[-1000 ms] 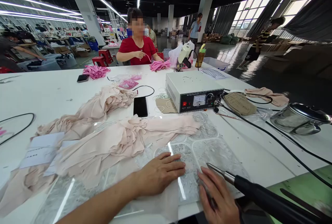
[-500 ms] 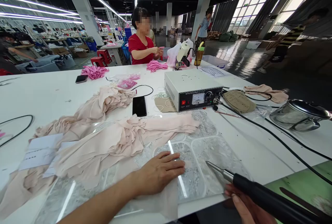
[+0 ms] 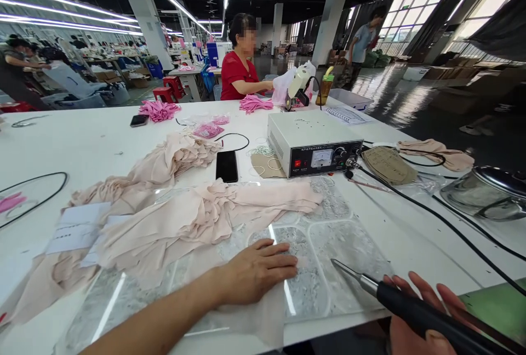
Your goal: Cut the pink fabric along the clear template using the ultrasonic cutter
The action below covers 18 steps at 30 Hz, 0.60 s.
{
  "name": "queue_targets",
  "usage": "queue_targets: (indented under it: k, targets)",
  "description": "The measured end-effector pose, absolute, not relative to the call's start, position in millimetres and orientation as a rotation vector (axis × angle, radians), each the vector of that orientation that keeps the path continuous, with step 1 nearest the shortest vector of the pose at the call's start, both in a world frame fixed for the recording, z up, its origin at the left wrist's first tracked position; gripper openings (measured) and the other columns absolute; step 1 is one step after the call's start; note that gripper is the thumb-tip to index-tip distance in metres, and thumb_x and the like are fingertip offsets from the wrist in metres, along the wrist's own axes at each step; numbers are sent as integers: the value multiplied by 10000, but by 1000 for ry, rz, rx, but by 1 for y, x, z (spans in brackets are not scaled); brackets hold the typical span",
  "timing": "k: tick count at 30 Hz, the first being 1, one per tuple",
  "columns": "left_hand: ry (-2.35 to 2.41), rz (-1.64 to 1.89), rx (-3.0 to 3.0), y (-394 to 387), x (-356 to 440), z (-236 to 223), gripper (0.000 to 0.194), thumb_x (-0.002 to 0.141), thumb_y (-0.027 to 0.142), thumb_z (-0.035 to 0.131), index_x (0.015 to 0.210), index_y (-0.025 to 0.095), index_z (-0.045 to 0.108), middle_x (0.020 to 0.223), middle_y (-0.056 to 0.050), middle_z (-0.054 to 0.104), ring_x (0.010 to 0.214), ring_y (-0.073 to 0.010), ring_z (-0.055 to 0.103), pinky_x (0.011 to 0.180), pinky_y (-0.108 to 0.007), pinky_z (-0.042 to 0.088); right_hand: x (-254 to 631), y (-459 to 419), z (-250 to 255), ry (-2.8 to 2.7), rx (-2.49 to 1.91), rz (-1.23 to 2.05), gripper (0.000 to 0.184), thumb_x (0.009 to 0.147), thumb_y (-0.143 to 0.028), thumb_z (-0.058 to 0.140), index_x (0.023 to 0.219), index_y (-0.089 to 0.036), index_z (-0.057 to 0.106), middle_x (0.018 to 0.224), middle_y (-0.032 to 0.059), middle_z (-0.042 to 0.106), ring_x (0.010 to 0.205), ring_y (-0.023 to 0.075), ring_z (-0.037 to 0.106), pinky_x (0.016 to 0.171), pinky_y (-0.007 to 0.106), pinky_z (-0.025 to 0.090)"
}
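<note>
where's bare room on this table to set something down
Two mostly bare patches of white tabletop: on the right, between the clear mat and the thick black cable; on the left, between the beige cloth and the black cord loop. Both have tiny bits lying about. It's crowded mid-table, around the nearer phone and control box.

Lower centre, your bare left hand (image 3: 257, 272) lies on sheer beige fabric (image 3: 263, 318); behind, centre-left, the layered beige cloth pile (image 3: 176, 229); lower right, the slim black-handled metal tool (image 3: 411, 308) crosses before your right hand (image 3: 405, 336).
</note>
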<state>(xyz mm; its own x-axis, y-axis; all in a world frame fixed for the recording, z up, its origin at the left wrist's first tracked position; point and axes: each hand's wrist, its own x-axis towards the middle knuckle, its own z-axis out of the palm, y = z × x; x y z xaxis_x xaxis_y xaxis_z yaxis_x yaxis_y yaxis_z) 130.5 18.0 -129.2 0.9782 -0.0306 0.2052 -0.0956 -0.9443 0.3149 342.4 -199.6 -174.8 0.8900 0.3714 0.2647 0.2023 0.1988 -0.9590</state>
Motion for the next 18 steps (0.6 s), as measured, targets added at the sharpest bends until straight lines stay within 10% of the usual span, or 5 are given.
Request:
queue_targets:
  k: [7, 18]
  targets:
    - [-95, 263, 2809, 17, 130, -134, 331, 1023, 141, 396, 1297, 188, 577, 1383, -40, 573, 1397, -210, 393, 1149, -367, 295, 327, -155, -118, -283, -1055, 57, 203, 803, -244, 454, 945, -271, 597, 927, 24, 510, 616, 166, 434, 605, 380, 469]
    - [-120, 317, 2793, 18, 131, -140, 338, 1034, 151, 374, 1295, 177, 587, 1380, -47, 575, 1385, -230, 411, 1150, -398, 302, 318, -131, -108, -537, -974, 246, 89, 733, -205, 495, 803, -210, 550, 716, -7, 499, 502, 124, 458, 465, 305, 439]
